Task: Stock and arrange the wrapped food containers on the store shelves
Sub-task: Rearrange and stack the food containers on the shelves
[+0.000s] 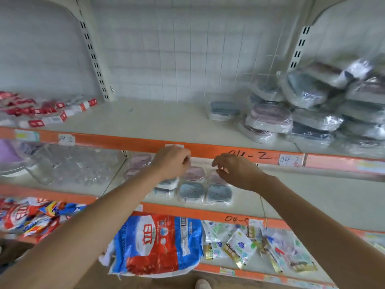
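Note:
A heap of wrapped food containers (325, 109) in pink and grey-blue lies at the right of the upper shelf (145, 122), with one grey-blue container (224, 110) standing apart to its left. On the middle shelf (312, 197), several wrapped containers sit in rows, pink ones (193, 173) behind and grey-blue ones (218, 193) in front. My left hand (170, 161) hovers above those rows with fingers loosely curled, holding nothing. My right hand (237, 172) hangs beside it, fingers relaxed and spread, also holding nothing.
Red-and-white packets (31, 111) lie at the upper shelf's left. Clear plastic ware (68, 163) stands on the middle shelf's left. A red-blue detergent bag (160, 245) and small sachets (239, 245) fill the lower shelf. Orange shelf edges (250, 155) carry handwritten labels.

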Motion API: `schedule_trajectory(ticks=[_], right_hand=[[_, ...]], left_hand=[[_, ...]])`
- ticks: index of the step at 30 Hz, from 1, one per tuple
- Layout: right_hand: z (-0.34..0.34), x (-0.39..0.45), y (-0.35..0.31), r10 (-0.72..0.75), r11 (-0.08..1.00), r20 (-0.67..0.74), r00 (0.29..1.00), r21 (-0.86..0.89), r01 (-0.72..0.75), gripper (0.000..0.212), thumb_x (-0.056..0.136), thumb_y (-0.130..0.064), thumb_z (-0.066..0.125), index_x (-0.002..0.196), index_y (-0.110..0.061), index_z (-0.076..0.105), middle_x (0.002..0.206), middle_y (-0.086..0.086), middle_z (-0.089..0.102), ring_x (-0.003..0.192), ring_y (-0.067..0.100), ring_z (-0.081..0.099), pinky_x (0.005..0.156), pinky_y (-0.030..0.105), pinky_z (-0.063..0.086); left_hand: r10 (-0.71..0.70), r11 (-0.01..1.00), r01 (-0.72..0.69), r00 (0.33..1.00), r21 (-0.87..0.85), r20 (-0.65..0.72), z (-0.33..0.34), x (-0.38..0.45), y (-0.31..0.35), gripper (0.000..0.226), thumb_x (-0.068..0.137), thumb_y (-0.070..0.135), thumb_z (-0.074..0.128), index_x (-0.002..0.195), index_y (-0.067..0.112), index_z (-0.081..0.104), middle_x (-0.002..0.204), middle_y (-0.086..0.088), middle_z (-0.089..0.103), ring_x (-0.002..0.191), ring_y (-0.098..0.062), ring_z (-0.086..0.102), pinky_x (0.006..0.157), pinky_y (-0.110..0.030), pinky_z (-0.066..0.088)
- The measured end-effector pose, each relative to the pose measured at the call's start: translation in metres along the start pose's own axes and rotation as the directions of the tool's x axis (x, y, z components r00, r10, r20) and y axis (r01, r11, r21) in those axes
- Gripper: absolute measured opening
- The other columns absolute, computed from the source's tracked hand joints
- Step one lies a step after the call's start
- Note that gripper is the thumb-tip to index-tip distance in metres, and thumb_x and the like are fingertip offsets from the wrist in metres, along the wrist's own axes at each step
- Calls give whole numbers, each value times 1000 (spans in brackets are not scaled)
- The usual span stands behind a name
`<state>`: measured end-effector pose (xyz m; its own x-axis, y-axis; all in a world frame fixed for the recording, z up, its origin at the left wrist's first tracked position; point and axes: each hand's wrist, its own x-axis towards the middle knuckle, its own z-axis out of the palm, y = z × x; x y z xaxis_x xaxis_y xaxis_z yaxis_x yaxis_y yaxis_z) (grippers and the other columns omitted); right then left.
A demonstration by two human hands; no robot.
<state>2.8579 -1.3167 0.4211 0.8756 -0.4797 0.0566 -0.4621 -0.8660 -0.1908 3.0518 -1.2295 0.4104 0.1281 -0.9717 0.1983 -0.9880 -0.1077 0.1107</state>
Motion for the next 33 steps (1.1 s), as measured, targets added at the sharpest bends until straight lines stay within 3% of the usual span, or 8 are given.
schedule_trajectory(ticks=[4, 9, 12, 16, 19, 23, 28, 33], right_hand=[[-35, 17, 21, 27, 999, -111, 993, -43, -32, 29, 93, -20, 50, 121, -15, 57, 115, 3, 57, 103, 22, 57, 86, 37, 47], [-66, 65, 78, 28, 989, -244, 969, -134, -62, 34, 93, -23, 50, 126, -19, 54, 126, 2, 52, 118, 20, 47, 88, 29, 39], [-88, 87, 119, 29, 981, -269, 963, -178, -79, 37, 91, -26, 51, 127, -20, 53, 125, 2, 51, 121, 20, 43, 94, 32, 37], [-103, 101, 171, 211, 962, -110, 971, -154, -227, 70, 83, -59, 55, 140, -22, 39, 142, 3, 36, 134, 24, 28, 110, 40, 23], [-94, 102, 185, 325, 942, 65, 944, -116, -316, 92, 71, -73, 57, 143, -24, 28, 147, 4, 31, 137, 28, 23, 111, 47, 16], [-87, 99, 192, 295, 947, 67, 953, -155, -282, 105, 62, -82, 55, 144, -25, 22, 143, 3, 34, 134, 25, 26, 110, 44, 17], [-100, 114, 176, 274, 955, 35, 961, -128, -268, 98, 64, -78, 58, 140, -19, 34, 134, 3, 43, 126, 21, 38, 106, 39, 32], [-102, 169, 135, 159, 975, -46, 986, -150, -165, 97, 66, -76, 59, 140, -18, 34, 134, 2, 40, 123, 21, 39, 104, 41, 34]], left_hand=[[-12, 999, 8, 996, -46, -83, -11, 42, 7, 16, 87, 21, 52, 85, 17, 67, 81, -2, 68, 75, -24, 62, 60, -26, 38], [36, 999, -41, 991, -36, -133, -3, 125, 3, 17, 88, 22, 52, 86, 14, 66, 87, -1, 68, 81, -24, 62, 63, -27, 41], [54, 997, -55, 998, -49, -39, 0, 184, 3, 19, 90, 22, 51, 101, 14, 64, 107, -4, 61, 99, -27, 59, 73, -29, 43], [60, 993, -60, 998, -102, -8, 11, 250, 9, 40, 91, 27, 55, 126, 7, 52, 133, -9, 45, 124, -26, 45, 96, -29, 39], [91, 995, -84, 987, -58, 133, 30, 273, 10, 62, 92, 38, 54, 143, 9, 34, 157, -8, 16, 144, -24, 16, 114, -31, 21], [94, 994, -105, 972, 43, 217, 45, 295, 4, 67, 96, 45, 43, 151, 20, 13, 160, 0, 2, 147, -18, 3, 116, -35, 6], [126, 988, -140, 976, 67, 177, 40, 289, -19, 59, 96, 41, 44, 148, 25, 22, 157, 5, 15, 143, -16, 16, 113, -33, 17], [11, 993, -30, 986, 111, 164, 8, 256, -81, 53, 88, 46, 53, 135, 25, 40, 138, 3, 38, 127, -22, 35, 98, -34, 33]])
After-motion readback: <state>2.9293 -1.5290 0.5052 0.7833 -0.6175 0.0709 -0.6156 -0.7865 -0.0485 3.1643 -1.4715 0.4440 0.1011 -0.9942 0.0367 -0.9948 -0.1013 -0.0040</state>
